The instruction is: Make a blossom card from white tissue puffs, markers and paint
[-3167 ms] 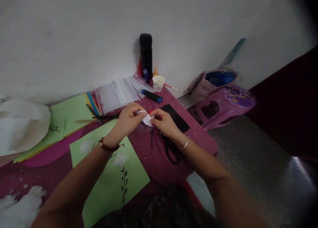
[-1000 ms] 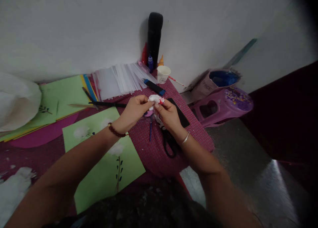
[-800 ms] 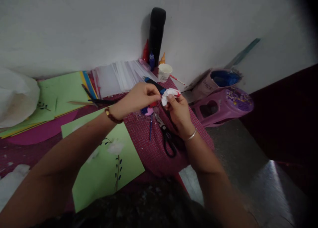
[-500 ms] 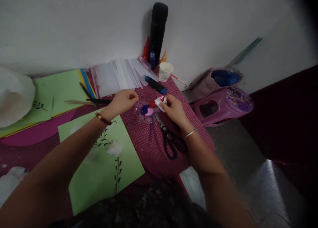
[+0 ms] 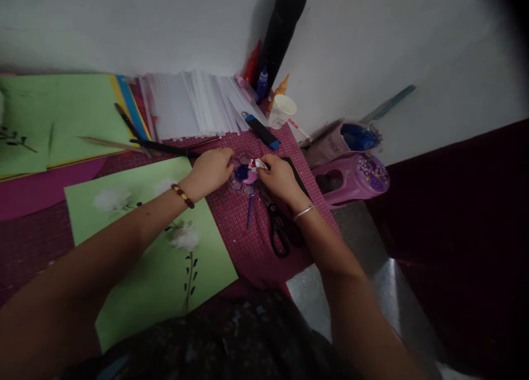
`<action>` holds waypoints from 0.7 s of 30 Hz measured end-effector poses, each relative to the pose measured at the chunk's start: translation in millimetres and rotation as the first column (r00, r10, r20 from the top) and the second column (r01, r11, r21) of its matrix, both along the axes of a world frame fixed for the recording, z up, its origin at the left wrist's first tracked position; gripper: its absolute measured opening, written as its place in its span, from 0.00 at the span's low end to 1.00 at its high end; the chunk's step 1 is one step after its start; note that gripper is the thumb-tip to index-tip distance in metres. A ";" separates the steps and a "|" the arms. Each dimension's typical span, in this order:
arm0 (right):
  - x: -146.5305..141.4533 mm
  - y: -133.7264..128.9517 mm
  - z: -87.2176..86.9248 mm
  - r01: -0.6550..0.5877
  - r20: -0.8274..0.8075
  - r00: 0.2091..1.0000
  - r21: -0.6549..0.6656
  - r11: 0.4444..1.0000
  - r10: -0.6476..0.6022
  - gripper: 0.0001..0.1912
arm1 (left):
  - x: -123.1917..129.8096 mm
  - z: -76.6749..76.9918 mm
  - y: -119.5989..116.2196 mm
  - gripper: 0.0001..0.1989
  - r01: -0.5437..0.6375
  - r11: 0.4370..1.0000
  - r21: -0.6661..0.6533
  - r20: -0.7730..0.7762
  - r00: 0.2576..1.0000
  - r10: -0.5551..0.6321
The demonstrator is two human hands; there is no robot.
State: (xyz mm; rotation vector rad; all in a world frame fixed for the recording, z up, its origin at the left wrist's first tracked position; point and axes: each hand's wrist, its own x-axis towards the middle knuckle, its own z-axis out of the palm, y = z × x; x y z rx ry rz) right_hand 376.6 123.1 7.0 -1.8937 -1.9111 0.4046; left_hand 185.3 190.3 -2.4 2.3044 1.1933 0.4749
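Note:
My right hand (image 5: pixel 281 178) pinches a crumpled white tissue (image 5: pixel 258 164) marked with red, pressed over the clear plastic paint palette (image 5: pixel 239 186). The red paint well is hidden beneath the tissue; dark blue paint (image 5: pixel 242 173) and pink paint (image 5: pixel 250 177) show beside it. My left hand (image 5: pixel 212 173) is at the palette's left edge, its fingers curled closed on the rim. A thin blue paintbrush (image 5: pixel 250 208) lies just below the palette. Under my left forearm rests a green sheet (image 5: pixel 206 281) bearing fluffy white cotton flowers (image 5: pixel 185 236) and painted stems.
Black-handled scissors (image 5: pixel 279 231) lie by my right wrist. A blue-black cutter (image 5: pixel 262 130), a paper cup (image 5: pixel 283 111), paint bottles (image 5: pixel 262 84) and a tall black bottle (image 5: pixel 285 30) stand or lie behind. White strips (image 5: pixel 198 104) and coloured sheets (image 5: pixel 78 101) are at back left.
My right hand has brought the tissue left onto the palette, over the red paint. My left hand has come down to the palette's edge. The camera view has shifted and tilted.

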 end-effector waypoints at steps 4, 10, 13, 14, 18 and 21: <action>0.7 1.5 -2.7 -0.012 0.042 0.999 -0.022 1.000 0.012 0.07 | 1.7 -5.0 -1.2 0.05 -0.016 0.999 -0.031 0.058 0.998 0.018; 0.0 5.4 -0.8 -0.011 0.077 0.997 -0.060 0.998 0.015 0.07 | 5.1 -8.1 5.6 0.07 -0.046 0.995 -0.093 0.112 0.992 0.056; -0.7 8.5 2.4 -0.022 0.102 0.994 -0.095 0.995 0.032 0.07 | 6.7 -4.9 10.2 0.09 -0.073 0.990 -0.122 0.099 0.991 0.085; -0.9 9.4 3.3 -0.025 0.118 0.992 -0.109 0.994 0.038 0.07 | 6.9 -3.1 10.8 0.09 -0.075 0.990 -0.122 0.086 0.993 0.086; -1.7 12.5 5.5 -0.032 0.198 0.978 -0.131 0.991 0.058 0.08 | 6.6 4.6 7.5 0.09 -0.018 0.999 -0.051 -0.116 0.993 0.012; -2.2 15.0 6.4 -0.042 0.238 0.969 -0.131 0.990 0.073 0.09 | 6.5 6.2 2.3 0.12 0.017 1.000 -0.015 -0.224 0.974 -0.020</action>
